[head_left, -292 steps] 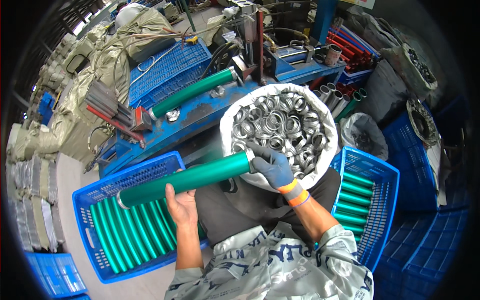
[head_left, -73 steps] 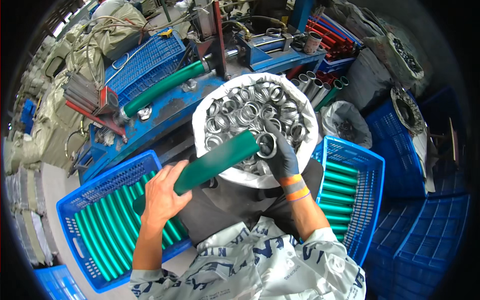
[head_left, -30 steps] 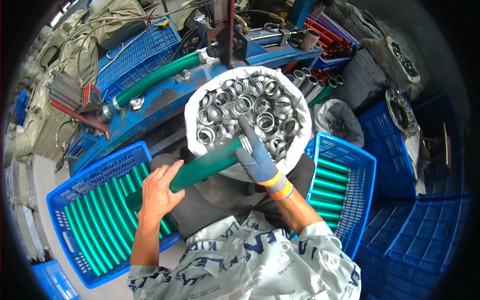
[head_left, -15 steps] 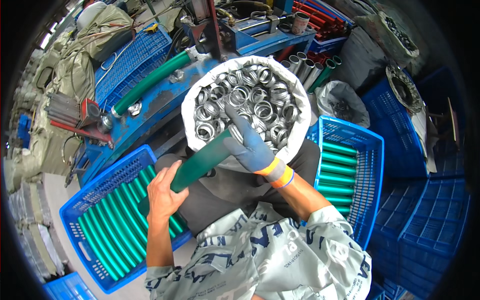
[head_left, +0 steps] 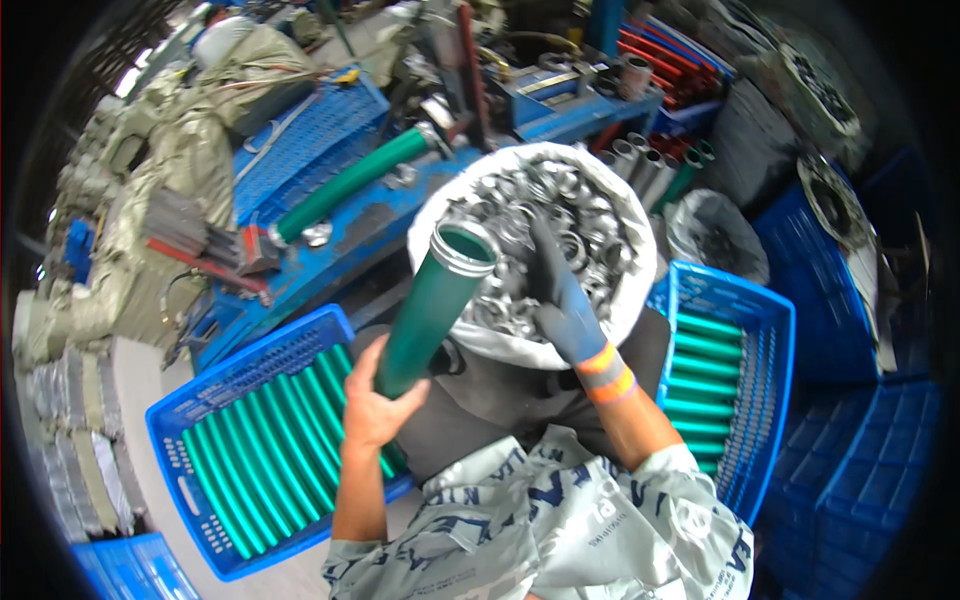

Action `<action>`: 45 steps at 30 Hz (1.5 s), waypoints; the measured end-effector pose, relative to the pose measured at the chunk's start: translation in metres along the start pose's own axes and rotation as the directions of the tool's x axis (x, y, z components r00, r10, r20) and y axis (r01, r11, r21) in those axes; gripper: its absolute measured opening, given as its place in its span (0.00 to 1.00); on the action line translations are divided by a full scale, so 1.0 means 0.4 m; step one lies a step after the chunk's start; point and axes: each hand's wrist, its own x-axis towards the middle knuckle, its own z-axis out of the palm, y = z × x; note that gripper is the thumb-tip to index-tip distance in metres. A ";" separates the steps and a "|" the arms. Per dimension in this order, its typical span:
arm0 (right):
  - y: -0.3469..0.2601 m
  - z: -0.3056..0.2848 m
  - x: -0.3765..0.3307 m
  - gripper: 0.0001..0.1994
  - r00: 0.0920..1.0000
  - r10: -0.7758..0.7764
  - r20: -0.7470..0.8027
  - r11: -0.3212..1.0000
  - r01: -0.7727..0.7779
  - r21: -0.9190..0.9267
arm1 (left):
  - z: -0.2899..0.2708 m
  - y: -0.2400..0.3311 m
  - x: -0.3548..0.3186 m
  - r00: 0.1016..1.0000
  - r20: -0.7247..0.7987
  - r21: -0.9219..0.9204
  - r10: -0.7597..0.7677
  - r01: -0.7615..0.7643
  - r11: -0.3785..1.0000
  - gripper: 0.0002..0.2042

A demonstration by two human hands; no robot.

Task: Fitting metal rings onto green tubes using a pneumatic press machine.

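A green tube (head_left: 425,320) is gripped near its lower end by my bare left hand (head_left: 375,405), fingers wrapped round it. It tilts up and away from me, and a silvery threaded metal ring (head_left: 464,262) sits round its upper end. Beside it, my right hand (head_left: 568,310) wears a blue-grey glove with an orange cuff. That hand is apart from the tube, its fingers stretched out and thumb spread, over a white sack (head_left: 640,285) filled with metal rings (head_left: 575,200). Motion blurs the rings, and I cannot tell whether the fingertips touch any.
A blue crate (head_left: 175,465) of green tubes stands at left, another blue crate (head_left: 770,350) of tubes at right. Behind the sack runs a blue machine bench (head_left: 340,225) with a green tube (head_left: 350,185) lying across it. Stacked blue crates (head_left: 850,470) fill the right side.
My right hand has let go of the tube's ringed end and moved over the rings in the sack. The tube has swung more upright, turning its open end toward me. The whole view has shifted.
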 end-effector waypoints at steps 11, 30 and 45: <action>0.156 0.163 -0.389 0.48 0.961 0.273 0.042 0.899 -0.240 -0.365 | -0.004 0.235 0.190 0.976 -0.204 -0.895 0.072 -0.215 0.389 0.41; 0.054 0.179 -0.411 0.28 0.892 0.416 0.175 0.874 -0.340 -0.346 | -0.104 0.082 0.227 0.993 -0.012 -0.965 0.116 -0.042 0.260 0.24; 0.045 0.165 -0.406 0.27 0.668 0.591 0.452 0.763 -0.645 -0.046 | -0.096 0.061 0.199 0.962 0.024 -0.995 0.274 -0.002 0.096 0.29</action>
